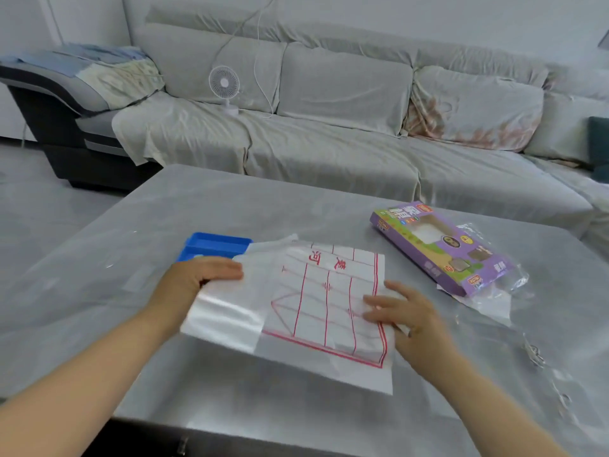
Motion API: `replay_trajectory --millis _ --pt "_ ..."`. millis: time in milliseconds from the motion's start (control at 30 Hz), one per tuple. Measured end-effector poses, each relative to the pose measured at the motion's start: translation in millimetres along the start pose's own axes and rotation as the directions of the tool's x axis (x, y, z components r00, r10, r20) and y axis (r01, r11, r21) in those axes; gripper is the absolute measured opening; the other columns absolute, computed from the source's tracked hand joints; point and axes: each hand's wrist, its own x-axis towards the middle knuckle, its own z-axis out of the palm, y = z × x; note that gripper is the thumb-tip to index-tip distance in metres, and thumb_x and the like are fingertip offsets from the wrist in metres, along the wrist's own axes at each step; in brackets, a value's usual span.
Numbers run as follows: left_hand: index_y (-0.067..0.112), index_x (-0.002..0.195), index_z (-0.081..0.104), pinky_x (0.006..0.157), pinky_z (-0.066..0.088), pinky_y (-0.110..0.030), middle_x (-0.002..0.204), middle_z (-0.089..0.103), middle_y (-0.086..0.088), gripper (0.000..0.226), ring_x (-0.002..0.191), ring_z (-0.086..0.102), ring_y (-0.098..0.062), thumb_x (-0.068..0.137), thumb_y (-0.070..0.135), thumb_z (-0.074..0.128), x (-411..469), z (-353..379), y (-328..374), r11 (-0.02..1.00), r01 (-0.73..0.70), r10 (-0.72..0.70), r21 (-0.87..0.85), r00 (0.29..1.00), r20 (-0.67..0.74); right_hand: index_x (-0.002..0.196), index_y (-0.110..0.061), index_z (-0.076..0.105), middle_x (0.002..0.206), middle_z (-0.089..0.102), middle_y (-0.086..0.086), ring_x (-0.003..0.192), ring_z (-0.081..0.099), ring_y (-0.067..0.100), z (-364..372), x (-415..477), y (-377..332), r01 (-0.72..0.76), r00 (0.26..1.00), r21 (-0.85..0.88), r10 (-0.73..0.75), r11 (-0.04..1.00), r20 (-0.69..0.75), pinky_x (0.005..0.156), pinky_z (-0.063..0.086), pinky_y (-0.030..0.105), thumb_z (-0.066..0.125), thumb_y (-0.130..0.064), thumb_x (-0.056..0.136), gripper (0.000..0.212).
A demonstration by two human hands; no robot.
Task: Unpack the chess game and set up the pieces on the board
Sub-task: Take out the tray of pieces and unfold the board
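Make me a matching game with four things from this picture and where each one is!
Things:
1 blue tray
2 purple box
3 paper board
4 fan

Places:
A on the sofa
B touched by the left hand and right hand
C on the right side of the table
D partly hidden behind the board's far edge

Pairs: 1-D, 2-C, 3-B, 4-A

- Board sheet (323, 301) on the surface (230, 206), between left hand (197, 275) and right hand (405, 315).
- Tray (214, 247) just beyond the left hand, its near edge behind the sheet.
- Box (441, 249) beyond the right hand, on a wrapper (487, 301).
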Motion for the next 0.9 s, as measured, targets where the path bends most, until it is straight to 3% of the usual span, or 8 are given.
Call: replay_trajectory --millis 133,300,400,533,633,700,800,900 --pt "0.024 0.065 0.073 0.069 0.044 -0.011 0.076 0.068 0.021 0.035 0.080 0.058 -0.001 0.079 -0.005 0.060 -13.6 -10.5 -39.0 0.941 0.022 -0.061 0.338 0.993 0.105 0.087 -0.029 0.074 0.101 0.071 -0.014 0.112 0.059 0.018 17.6 -38.7 4.0 -0.078 0.951 -0.251 0.148 0.965 0.272 0.081 0.046 0.018 0.065 0.000 0.072 0.033" --pt "0.039 0.102 0.066 0.095 0.023 -0.008 0.127 0.051 0.012 0.047 0.120 0.044 -0.007 0.091 0.000 0.043 -13.3 -22.3 -64.8 0.503 -0.271 -0.038 0.821 0.942 0.334 0.121 -0.025 0.058 0.135 0.049 -0.011 0.129 0.039 0.009 19.3 -33.4 -5.3 -0.351 0.846 -0.261 0.424 0.899 0.323 0.104 0.029 0.018 0.027 -0.010 0.092 0.045" --pt "0.029 0.119 0.056 0.097 0.015 -0.004 0.136 0.042 0.016 0.054 0.129 0.035 -0.004 0.087 -0.009 0.034 -11.7 -19.4 -67.5 0.383 -0.340 -0.065 0.859 0.918 0.392 0.127 -0.025 0.050 0.139 0.043 -0.009 0.128 0.039 0.009 25.5 -14.6 -21.5 -0.397 0.853 -0.226 0.448 0.890 0.268 0.104 0.029 0.019 0.033 -0.010 0.096 0.039" --pt "0.029 0.117 0.059 0.099 0.025 -0.013 0.126 0.054 0.012 0.042 0.119 0.044 -0.006 0.090 0.004 0.039 -11.7 -9.5 -63.5 0.319 -0.322 0.009 0.891 0.941 0.337 0.143 -0.025 0.023 0.153 0.015 -0.007 0.141 0.014 0.011 58.5 -2.2 -29.7 -0.330 0.816 -0.219 0.394 0.918 0.422 0.114 0.010 0.023 0.033 -0.035 0.097 0.048" --pt "0.032 0.117 0.057 0.100 0.029 -0.023 0.124 0.055 0.012 0.029 0.117 0.044 -0.007 0.091 0.036 0.046 -16.0 11.5 -60.9 0.256 -0.225 0.122 0.940 0.972 0.199 0.146 -0.027 0.008 0.156 -0.002 -0.004 0.144 -0.003 0.014 83.1 -13.0 -25.4 -0.260 0.792 -0.330 0.396 0.907 0.464 0.113 -0.007 0.026 -0.009 -0.077 0.071 0.092" --pt "0.030 0.127 0.048 0.099 0.033 -0.027 0.133 0.047 0.011 0.049 0.122 0.041 -0.010 0.085 0.055 0.046 -19.1 34.7 -61.1 0.282 -0.111 0.007 0.953 0.993 0.114 0.146 -0.028 0.003 0.156 -0.007 -0.004 0.143 -0.008 0.014 89.6 -20.0 -21.5 -0.233 0.796 -0.378 0.399 0.896 0.454 0.107 -0.014 0.027 -0.041 -0.076 0.036 0.128" --pt "0.021 0.127 0.043 0.089 0.040 -0.028 0.128 0.049 0.004 0.063 0.116 0.045 -0.016 0.080 0.063 0.048 -18.3 69.2 -68.5 0.171 -0.065 -0.109 0.983 0.990 0.084 0.146 -0.029 0.000 0.155 -0.009 -0.005 0.143 -0.010 0.013 89.3 -21.2 -20.6 -0.234 0.778 -0.410 0.423 0.881 0.465 0.104 -0.016 0.028 -0.049 -0.070 0.025 0.136" --pt "0.012 0.119 0.046 0.081 0.040 -0.027 0.120 0.050 -0.004 0.041 0.110 0.047 -0.020 0.089 0.040 0.048 -11.7 86.3 -72.8 0.065 -0.067 -0.079 0.996 0.994 0.073 0.146 -0.029 -0.001 0.155 -0.010 -0.006 0.143 -0.011 0.013 86.7 -21.2 -21.3 -0.234 0.764 -0.430 0.439 0.872 0.473 0.104 -0.017 0.028 -0.050 -0.069 0.025 0.136"
